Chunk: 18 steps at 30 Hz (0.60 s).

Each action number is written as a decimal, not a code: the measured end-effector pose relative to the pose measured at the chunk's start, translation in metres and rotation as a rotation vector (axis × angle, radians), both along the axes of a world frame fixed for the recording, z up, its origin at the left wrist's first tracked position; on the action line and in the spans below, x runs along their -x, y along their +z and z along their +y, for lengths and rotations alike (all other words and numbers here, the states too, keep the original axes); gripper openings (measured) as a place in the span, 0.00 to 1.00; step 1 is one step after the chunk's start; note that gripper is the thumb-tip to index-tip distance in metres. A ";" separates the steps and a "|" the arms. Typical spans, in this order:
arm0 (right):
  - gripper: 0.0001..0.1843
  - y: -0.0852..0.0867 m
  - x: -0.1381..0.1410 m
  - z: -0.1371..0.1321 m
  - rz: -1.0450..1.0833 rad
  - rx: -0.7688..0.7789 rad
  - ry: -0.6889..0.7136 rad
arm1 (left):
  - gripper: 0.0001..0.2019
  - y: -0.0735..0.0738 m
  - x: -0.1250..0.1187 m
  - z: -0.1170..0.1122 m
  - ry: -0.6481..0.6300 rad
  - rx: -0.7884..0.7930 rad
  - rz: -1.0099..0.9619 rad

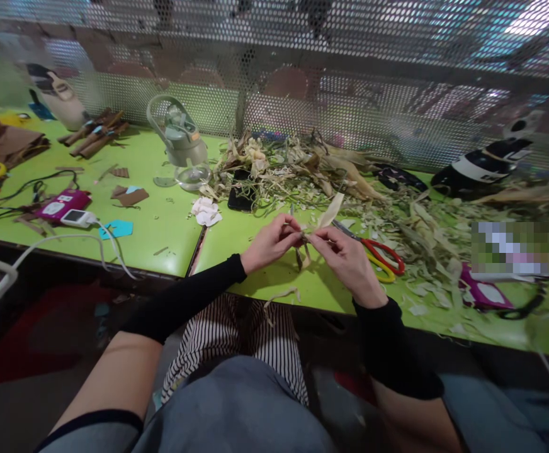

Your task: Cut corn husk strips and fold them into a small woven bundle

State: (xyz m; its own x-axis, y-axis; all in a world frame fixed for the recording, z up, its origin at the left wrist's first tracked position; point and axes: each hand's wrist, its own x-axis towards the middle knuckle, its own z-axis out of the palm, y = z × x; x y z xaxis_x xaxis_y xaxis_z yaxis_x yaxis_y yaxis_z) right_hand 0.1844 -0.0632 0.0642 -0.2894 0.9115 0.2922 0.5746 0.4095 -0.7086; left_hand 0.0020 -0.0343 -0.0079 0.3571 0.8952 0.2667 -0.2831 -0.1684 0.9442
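Note:
My left hand (272, 242) and my right hand (347, 261) meet over the near edge of the green table (161, 220), fingers pinched together on a pale corn husk strip (327, 214). One end of the strip sticks up to the right, and thin ends hang down between the hands. Both arms wear black sleeves. Red and yellow handled scissors (381, 257) lie on the table just right of my right hand. A big pile of dried husks (298, 167) lies beyond the hands.
A clear water bottle (182, 145) stands left of the pile, a black phone (240, 198) and white husk flower (206, 211) near it. Cables, a pink device (62, 204) and cardboard bits lie at left. A perforated metal screen (350, 94) backs the table.

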 end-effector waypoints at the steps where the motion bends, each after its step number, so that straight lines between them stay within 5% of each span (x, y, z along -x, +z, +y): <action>1: 0.15 0.001 -0.001 0.000 -0.013 0.001 0.012 | 0.08 0.000 0.000 0.001 -0.012 0.017 -0.003; 7: 0.14 0.006 -0.004 -0.001 -0.124 0.019 0.061 | 0.08 0.002 0.003 0.003 -0.085 0.067 -0.011; 18: 0.14 0.001 -0.001 -0.004 -0.137 -0.019 -0.062 | 0.10 0.004 0.005 0.002 -0.144 0.136 -0.032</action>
